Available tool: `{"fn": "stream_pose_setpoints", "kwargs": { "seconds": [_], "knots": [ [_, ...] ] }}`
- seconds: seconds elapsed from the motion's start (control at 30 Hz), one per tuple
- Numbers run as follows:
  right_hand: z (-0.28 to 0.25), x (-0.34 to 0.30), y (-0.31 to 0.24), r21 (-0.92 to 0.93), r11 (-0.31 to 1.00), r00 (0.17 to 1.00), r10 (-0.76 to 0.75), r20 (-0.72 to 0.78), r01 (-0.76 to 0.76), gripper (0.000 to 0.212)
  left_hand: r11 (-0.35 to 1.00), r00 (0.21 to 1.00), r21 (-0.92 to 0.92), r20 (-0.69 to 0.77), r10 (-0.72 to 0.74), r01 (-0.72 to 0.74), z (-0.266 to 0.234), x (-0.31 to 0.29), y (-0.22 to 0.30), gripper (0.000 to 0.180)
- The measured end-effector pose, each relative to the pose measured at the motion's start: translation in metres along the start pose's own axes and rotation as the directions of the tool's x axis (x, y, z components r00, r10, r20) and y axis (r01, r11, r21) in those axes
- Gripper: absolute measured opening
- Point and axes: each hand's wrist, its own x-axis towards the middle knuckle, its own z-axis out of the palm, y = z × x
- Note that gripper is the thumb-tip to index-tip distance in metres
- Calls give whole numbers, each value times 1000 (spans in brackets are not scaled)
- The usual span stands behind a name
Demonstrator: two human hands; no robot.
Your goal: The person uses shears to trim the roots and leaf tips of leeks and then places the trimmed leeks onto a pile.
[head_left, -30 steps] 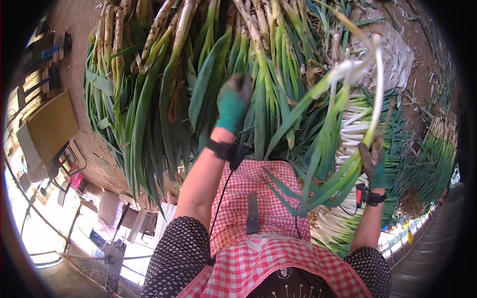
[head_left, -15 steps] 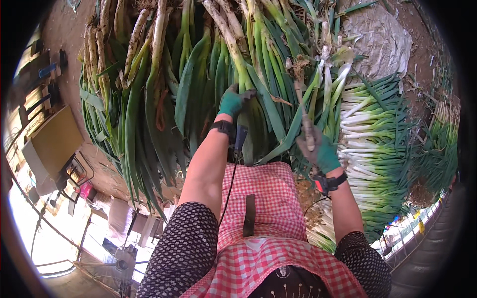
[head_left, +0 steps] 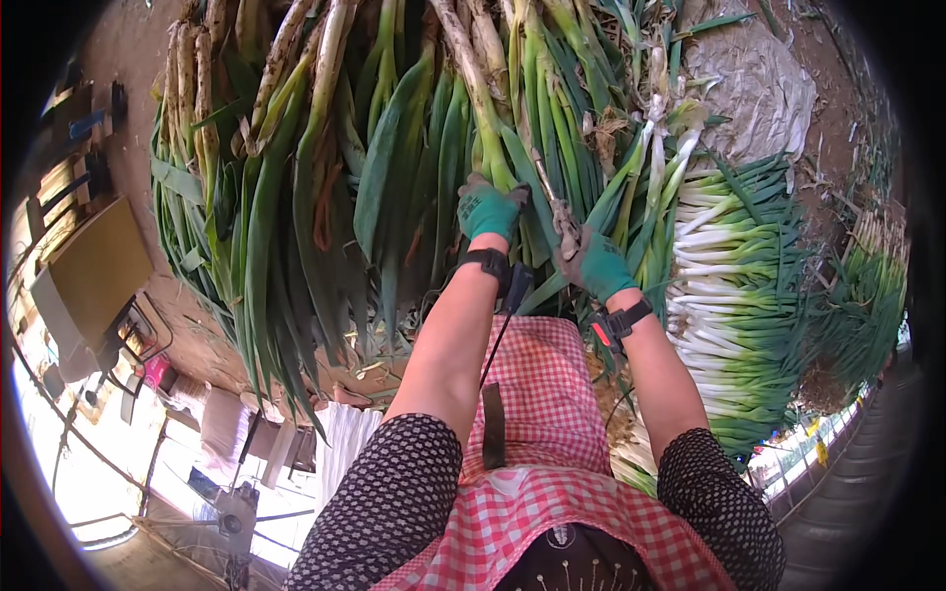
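Observation:
My left hand point(head_left: 490, 210), in a green and grey work glove, is closed round the green upper part of a thick leek point(head_left: 483, 118), its soil-stained stem pointing away from me. Just to the right, my gloved right hand point(head_left: 594, 262) grips the mud-caked handle of a slim knife point(head_left: 564, 225). The narrow blade points up and left, close beside that leek; whether it touches the leaves I cannot tell. Untrimmed leeks point(head_left: 266, 187) lie in a big heap ahead and to the left, roots away from me and dark leaves towards me.
Cleaned leeks with white stems point(head_left: 709, 266) are stacked in a long row on my right. Beyond them lie a crumpled plastic sheet point(head_left: 754, 79) and another leek pile point(head_left: 872, 261). A chair point(head_left: 94, 276) stands at the left. A checked apron point(head_left: 542, 394) covers my lap.
My left hand has moved right and taken hold of the leek's leaves. My right hand has swung left and up with the knife, bringing the blade near the leek.

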Motion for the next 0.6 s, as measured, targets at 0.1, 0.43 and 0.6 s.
{"fn": "stream_pose_setpoints", "kwargs": {
  "seconds": [0.1,0.43,0.6],
  "knots": [
    [5,-13,-4,20,1000,1000,15,-1,-15,45,996,995,-11,36,89,-88,-5,-3,4,71],
    [-29,-69,-27,119,984,989,-125,-84,134,41,627,786,-775,340,517,-77,-24,26,-67,33],
    [-31,-75,-53,-62,972,972,-230,-57,227,36,614,620,-613,244,746,-497,-37,47,-89,31]
  ]
}}
